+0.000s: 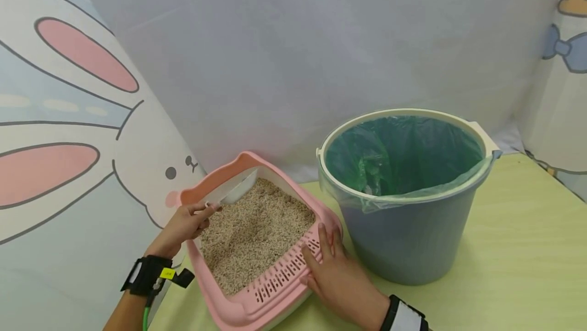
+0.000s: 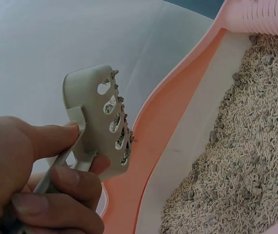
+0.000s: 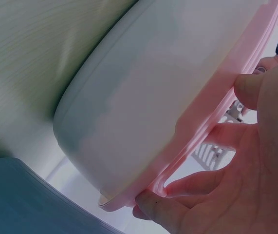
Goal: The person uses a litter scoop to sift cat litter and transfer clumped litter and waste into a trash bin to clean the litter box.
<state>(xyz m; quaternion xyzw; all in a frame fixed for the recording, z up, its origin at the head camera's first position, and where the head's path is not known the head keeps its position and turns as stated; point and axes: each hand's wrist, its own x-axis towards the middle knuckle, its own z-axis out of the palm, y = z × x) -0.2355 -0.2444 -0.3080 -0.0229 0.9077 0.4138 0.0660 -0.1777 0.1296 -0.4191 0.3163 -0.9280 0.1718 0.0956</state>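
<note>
My left hand (image 1: 190, 224) grips the handle of a pale slotted litter scoop (image 2: 83, 92). The scoop is tilted, and grey clumps show at its slots and along one edge. In the head view it is over the far left part of the litter box (image 1: 208, 290), which has a pink rim and a white base. Tan pellet litter (image 1: 257, 229) with scattered grey clumps fills the box. With fingers spread and fairly straight, my right hand (image 1: 341, 280) rests on the rim's right corner, beside the perforated strip. The thumb touches the rim's outer edge in the right wrist view.
A large grey bucket (image 1: 408, 244) lined with a green plastic bag (image 1: 426, 153) stands just right of the litter box. Both stand on a yellow-green table (image 1: 518, 249). A pale curtain (image 1: 316, 56) hangs behind, and a rabbit-print cloth (image 1: 151, 178) is at the left.
</note>
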